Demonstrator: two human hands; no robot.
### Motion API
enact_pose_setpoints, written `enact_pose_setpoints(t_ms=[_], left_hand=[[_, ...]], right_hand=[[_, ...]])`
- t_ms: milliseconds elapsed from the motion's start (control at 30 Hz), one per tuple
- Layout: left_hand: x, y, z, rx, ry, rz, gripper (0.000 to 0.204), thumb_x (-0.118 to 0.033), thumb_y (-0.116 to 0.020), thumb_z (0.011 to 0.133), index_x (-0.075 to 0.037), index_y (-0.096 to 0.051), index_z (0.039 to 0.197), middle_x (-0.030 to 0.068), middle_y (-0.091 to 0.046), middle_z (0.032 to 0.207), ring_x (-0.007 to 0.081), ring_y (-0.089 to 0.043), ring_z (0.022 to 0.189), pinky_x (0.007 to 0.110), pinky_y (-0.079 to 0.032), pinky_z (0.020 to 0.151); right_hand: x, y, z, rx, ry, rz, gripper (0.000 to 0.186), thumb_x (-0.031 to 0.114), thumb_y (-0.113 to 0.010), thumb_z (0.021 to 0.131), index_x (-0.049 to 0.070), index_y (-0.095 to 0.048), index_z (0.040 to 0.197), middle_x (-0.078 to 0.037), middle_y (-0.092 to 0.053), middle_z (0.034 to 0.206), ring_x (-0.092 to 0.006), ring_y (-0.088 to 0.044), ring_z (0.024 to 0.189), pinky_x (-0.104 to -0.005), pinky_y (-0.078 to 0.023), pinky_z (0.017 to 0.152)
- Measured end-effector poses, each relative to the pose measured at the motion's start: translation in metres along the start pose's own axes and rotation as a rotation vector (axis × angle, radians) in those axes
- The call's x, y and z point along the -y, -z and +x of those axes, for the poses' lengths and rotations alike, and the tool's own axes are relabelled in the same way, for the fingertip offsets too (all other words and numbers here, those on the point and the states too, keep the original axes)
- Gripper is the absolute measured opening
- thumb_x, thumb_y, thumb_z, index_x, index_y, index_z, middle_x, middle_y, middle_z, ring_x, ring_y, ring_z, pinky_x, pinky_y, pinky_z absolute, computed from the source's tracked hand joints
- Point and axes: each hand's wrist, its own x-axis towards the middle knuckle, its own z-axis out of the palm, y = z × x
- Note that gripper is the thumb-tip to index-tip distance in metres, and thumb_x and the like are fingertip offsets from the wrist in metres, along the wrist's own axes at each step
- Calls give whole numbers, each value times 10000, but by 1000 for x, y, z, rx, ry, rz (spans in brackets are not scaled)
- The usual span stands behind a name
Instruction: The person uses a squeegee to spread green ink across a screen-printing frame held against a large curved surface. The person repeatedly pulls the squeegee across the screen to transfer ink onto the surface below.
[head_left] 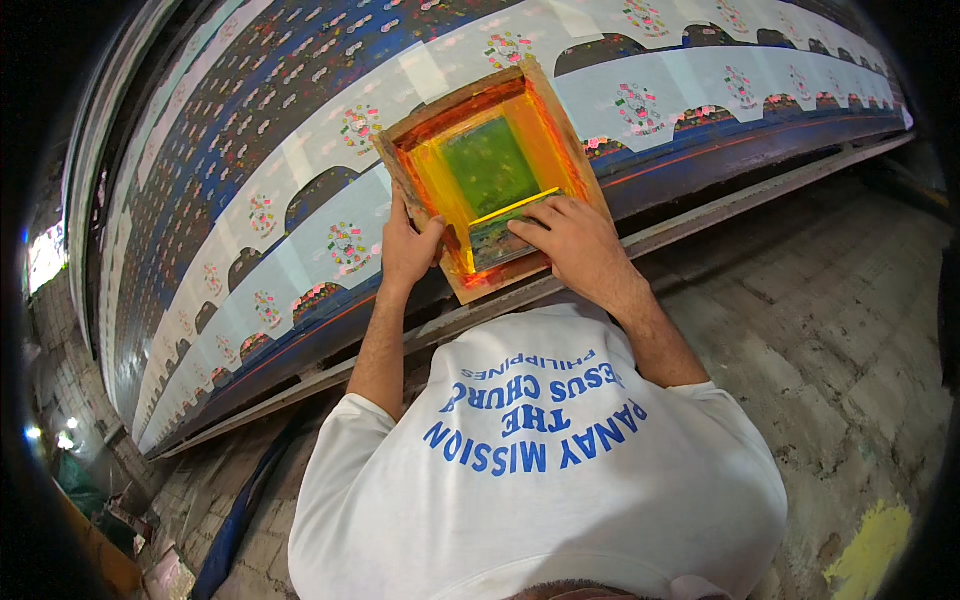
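Note:
A wooden screen-printing frame [567, 135], smeared orange and red on its inner walls, lies tilted over light-coloured fabric on the long table. Inside it, the yellow mesh has a green square window [490, 160] in the middle. My left hand [408, 245] grips the frame's left side, the thumb over the rim. My right hand [580, 245] is closed on a squeegee [492, 243] with a bright yellow edge, at the near end of the mesh. The squeegee's right part is hidden under my fingers.
The long table is covered with light cut fabric panels [660, 95] bearing small colourful prints, over a dark-blue, paint-spotted surface [300, 80]. Along its near side runs a rail [760, 180]. The concrete floor [800, 300] has a yellow paint patch [870, 550]. A dark-blue cloth [235, 530] hangs at lower left.

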Motion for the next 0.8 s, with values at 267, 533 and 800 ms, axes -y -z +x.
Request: enact_pose_setpoints(t_ms=[267, 533, 800], left_hand=[[3, -5, 0, -32, -1, 36, 1030, -177, -736, 936, -13, -171, 1781, 170, -833, 1019, 280, -791, 743, 390, -646, 751], [-2, -1, 0, -14, -8, 95, 982, -238, -713, 985, -38, -185, 1789, 171, -804, 954, 243, -756, 676, 372, -612, 639], [-3, 6, -2, 105, 44, -20, 845, -513, -435, 1186, 3, -128, 1781, 247, -763, 797, 412, -770, 675, 508, -632, 688]], right_hand=[[-28, 24, 33, 172, 115, 36, 389, 67, -720, 921, 114, -806, 1298, -119, -773, 1189, -346, -718, 1174, -456, -573, 1052], [-39, 13, 153, -26, 58, -50, 483, -1, -720, 930, 173, -793, 1374, -70, -773, 1305, -316, -698, 1270, -462, -569, 1102], [-38, 14, 129, 181, 128, -131, 466, 40, -723, 913, 168, -805, 1354, -118, -762, 1268, -344, -699, 1244, -484, -560, 1098]])
